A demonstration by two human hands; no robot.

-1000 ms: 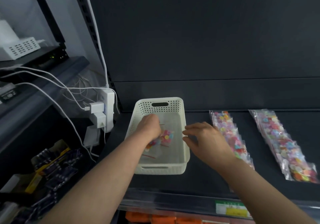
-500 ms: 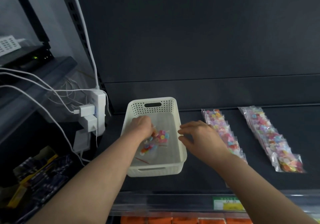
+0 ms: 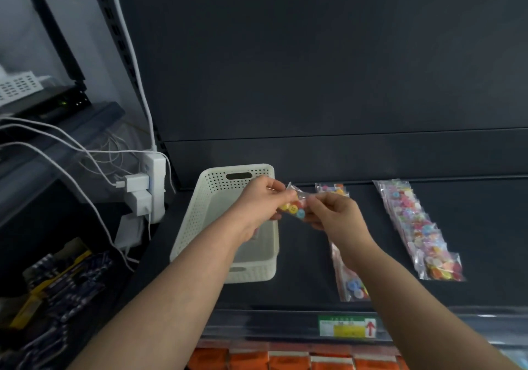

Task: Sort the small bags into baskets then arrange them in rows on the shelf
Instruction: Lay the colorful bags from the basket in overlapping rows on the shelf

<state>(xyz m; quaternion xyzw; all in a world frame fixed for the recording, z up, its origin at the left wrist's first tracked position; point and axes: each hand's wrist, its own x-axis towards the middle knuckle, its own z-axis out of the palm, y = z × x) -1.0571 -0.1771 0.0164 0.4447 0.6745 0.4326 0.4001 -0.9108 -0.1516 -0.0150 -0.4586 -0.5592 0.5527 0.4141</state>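
Observation:
A small clear bag of coloured buttons (image 3: 295,204) hangs in the air just right of the white perforated basket (image 3: 213,198). My left hand (image 3: 261,201) pinches its left side and my right hand (image 3: 333,212) pinches its right side. On the dark shelf (image 3: 308,264) lie two rows of similar bags: a middle row (image 3: 350,275), partly hidden behind my right arm, and a right row (image 3: 420,229). My left arm covers part of the basket's floor, so I cannot tell what is left inside.
A white power strip with chargers and cables (image 3: 148,189) hangs left of the basket. Dark and yellow packets (image 3: 57,278) fill the lower left. A price label (image 3: 347,326) sits on the shelf's front edge, with orange packs (image 3: 285,359) below.
My left hand came up out of the basket with a bag of buttons. My right hand moved in and took hold of the bag's other side above the shelf.

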